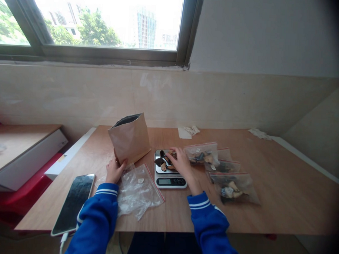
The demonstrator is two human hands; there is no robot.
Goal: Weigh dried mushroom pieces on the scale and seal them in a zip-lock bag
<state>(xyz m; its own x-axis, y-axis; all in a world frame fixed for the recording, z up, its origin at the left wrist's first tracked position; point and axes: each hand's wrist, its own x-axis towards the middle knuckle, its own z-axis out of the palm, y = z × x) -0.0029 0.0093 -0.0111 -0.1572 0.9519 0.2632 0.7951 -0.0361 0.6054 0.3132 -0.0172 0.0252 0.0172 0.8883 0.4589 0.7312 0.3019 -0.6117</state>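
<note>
My left hand [115,170] grips the lower left corner of a brown paper bag [131,140], thumb in front. The bag stands upright, its dark-lined mouth open at the top. Over a small digital scale [158,178], my right hand [181,163] curls its thumb and fingers around some of the dried brown and black pieces [164,166] on the plate; the palm hides part of the pile. The scale's display is lit, but its digits are too small to read. In front of the paper bag, clear zip bags [136,192] with red seals lie flat, apparently holding nothing.
Right of the scale lie several zip bags [234,190] of dried pieces. A phone [74,201] with a cable plugged in rests at the table's left front edge. Crumpled tissue [192,130] and a white paper [184,134] lie near the wall. Another table [21,136] stands left.
</note>
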